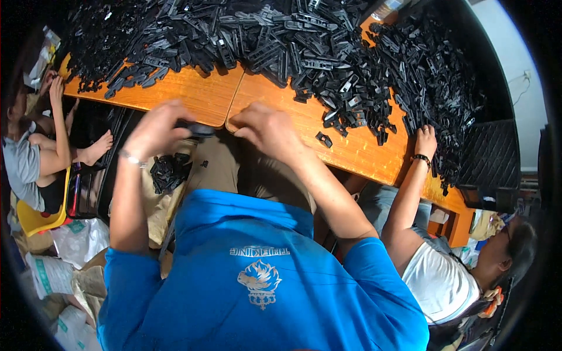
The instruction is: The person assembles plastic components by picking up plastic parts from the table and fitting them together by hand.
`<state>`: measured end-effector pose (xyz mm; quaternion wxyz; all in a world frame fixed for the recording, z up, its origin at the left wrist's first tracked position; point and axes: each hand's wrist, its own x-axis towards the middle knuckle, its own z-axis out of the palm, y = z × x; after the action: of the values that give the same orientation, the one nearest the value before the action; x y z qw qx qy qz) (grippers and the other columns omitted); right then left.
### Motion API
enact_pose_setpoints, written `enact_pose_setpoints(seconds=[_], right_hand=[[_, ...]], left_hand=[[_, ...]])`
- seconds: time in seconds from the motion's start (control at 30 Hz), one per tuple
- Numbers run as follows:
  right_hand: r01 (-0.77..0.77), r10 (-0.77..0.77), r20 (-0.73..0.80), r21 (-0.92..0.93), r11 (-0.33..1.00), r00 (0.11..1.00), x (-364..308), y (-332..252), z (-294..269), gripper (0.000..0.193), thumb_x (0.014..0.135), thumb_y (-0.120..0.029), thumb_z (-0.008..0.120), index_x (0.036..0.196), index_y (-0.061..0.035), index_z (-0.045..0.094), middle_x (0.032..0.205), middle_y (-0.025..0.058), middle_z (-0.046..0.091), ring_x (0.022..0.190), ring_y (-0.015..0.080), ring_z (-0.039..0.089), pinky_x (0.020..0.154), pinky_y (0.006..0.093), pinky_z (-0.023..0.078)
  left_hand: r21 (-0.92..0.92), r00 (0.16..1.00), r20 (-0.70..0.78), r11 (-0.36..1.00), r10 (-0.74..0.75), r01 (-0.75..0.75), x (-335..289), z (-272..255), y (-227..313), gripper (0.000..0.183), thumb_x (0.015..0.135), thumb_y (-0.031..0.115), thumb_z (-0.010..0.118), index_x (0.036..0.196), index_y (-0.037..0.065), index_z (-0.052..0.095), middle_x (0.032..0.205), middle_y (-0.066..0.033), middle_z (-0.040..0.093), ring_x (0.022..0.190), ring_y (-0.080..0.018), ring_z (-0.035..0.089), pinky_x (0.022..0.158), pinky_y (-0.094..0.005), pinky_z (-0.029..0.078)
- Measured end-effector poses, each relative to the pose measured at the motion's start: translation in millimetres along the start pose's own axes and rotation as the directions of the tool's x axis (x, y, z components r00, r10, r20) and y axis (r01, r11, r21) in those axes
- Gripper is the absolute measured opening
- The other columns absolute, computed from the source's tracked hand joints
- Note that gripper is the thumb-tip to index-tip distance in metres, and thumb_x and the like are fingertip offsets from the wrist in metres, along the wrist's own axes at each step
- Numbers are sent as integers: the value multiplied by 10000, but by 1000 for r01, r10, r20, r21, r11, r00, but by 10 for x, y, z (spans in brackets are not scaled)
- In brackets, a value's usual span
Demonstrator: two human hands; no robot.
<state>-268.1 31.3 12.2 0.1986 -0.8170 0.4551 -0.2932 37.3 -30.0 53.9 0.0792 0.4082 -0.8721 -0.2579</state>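
Note:
My left hand (159,130), blurred by motion, is closed at the near edge of the table, with a dark plastic part (202,130) at its thumb and fingertips. My right hand (270,130) is across from it, over the table's front edge near the seam. Its fingers are curled and smeared, so what they hold, if anything, cannot be made out. Beyond both hands lies a large heap of long black plastic parts (275,44). Smaller black pieces (354,105) are scattered to the right, one loose piece (324,139) nearer me.
The orange wooden table (193,88) has a seam between my hands. Below my left hand, an open sack (157,213) holds black pieces (170,172). A co-worker's hand (426,142) rests at the right-hand heap (433,70). Another person (35,146) sits at left. A black crate (490,155) stands far right.

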Motion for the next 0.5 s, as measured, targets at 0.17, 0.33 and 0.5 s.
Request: enact_pose_setpoints(seconds=[0.17,0.33,0.5], right_hand=[[-300,173,-381,-305,904,908,-322,316,-545,243,872,-80,818,1115,-74,805,1086,110,732,987,347,734,833,431,604],[-345,262,-232,-477,809,937,-210,473,-561,328,861,-54,785,1188,-78,778,1122,149,696,1038,372,723,889,472,599],[-332,260,-207,-529,781,943,-169,501,-632,260,883,-57,762,1142,-81,777,1071,160,675,932,389,733,831,489,609]], left_hand=[[-17,960,-277,999,-42,39,390,23,508,411,878,14,734,1289,42,730,1101,-154,726,1101,-350,696,971,-443,558],[181,843,-475,966,252,-186,1404,667,983,447,909,-3,669,1345,94,688,1124,-144,667,1101,-357,664,934,-452,577],[458,816,-358,847,453,-269,1780,676,969,130,917,69,617,1038,74,666,1046,-117,595,1055,-307,639,875,-418,588]])
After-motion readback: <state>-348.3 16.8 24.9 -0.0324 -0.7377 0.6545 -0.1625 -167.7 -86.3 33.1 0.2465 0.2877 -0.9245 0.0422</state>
